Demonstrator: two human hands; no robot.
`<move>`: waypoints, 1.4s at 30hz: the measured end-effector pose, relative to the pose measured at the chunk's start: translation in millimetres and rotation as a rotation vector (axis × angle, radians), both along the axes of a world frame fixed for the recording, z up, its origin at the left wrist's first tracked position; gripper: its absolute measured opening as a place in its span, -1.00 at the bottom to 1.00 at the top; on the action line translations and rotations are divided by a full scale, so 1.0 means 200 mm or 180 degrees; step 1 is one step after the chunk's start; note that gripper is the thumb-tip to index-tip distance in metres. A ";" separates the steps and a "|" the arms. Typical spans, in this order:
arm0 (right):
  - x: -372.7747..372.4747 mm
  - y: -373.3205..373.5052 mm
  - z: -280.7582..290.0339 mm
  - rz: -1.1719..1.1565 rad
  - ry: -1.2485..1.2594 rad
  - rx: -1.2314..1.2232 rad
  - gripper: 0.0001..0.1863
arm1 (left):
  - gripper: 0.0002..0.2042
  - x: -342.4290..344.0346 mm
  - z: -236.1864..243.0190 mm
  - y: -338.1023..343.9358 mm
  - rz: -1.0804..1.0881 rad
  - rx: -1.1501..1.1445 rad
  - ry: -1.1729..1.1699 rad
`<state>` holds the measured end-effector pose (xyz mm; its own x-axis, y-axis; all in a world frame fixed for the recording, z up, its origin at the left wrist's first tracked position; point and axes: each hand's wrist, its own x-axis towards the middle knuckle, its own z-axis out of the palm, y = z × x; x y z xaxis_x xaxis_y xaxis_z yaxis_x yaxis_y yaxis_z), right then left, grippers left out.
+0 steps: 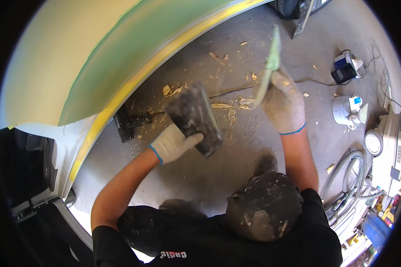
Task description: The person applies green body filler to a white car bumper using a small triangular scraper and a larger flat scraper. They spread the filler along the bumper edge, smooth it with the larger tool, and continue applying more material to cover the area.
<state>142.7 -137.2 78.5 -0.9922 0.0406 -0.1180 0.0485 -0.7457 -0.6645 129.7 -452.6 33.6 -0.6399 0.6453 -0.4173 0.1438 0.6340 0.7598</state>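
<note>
My left hand [173, 143], in a pale glove with a blue cuff, grips a dark, streaked rectangular board [194, 115], thumb across its near part. The board is blurred by motion. Raised on the right, my gloved right hand [286, 103] is closed around a flat, blade-like spreader [270, 66] coated in pale green paste. Its grip is hidden by my fingers, and the two tools are apart. To the left curves a large vehicle panel [116, 49], with beige and green areas and a yellow strip [165, 53] along its edge.
Yellowish scraps [231, 107] and a cable [236, 92] lie on the grey floor. At right stand a white bucket [341, 109], a dark device [344, 73], a coiled hose [356, 173] and a wheeled white machine [390, 147]. A tyre [287, 6] is at top. My stained knee [263, 204] is below.
</note>
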 end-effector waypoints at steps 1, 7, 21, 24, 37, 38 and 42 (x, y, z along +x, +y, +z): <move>-0.01 0.04 -0.03 -0.0058 0.0040 -0.0112 -0.47 | -0.48 -0.03 0.03 -0.01 0.0205 0.0432 0.0067; 0.12 -0.01 -0.48 -0.0286 -0.1247 -0.0477 -0.64 | -0.72 0.04 0.08 -0.02 0.1193 0.0338 -0.0440; 0.05 -0.21 -0.34 0.1030 -0.0426 -0.0214 -0.38 | -0.58 0.09 -0.15 -0.56 0.0480 -0.1406 -0.1363; 0.09 -0.12 -0.38 0.0712 -0.0430 0.0209 -0.37 | -0.66 0.05 -0.40 -1.05 0.1594 -0.1226 -0.1756; 1.15 1.37 -0.72 -0.1115 -0.0905 0.0244 -0.46 | -0.94 -0.16 -0.92 -1.68 0.2786 -0.0921 -0.1118; 1.21 1.53 -0.70 -0.1288 -0.0780 0.0239 -0.45 | -0.90 -0.18 -0.94 -1.63 0.2608 -0.1144 -0.0933; 1.19 1.81 -0.75 -0.1947 -0.0816 0.0325 -0.38 | -0.77 -0.26 -0.77 -1.44 0.0254 -0.2713 0.1038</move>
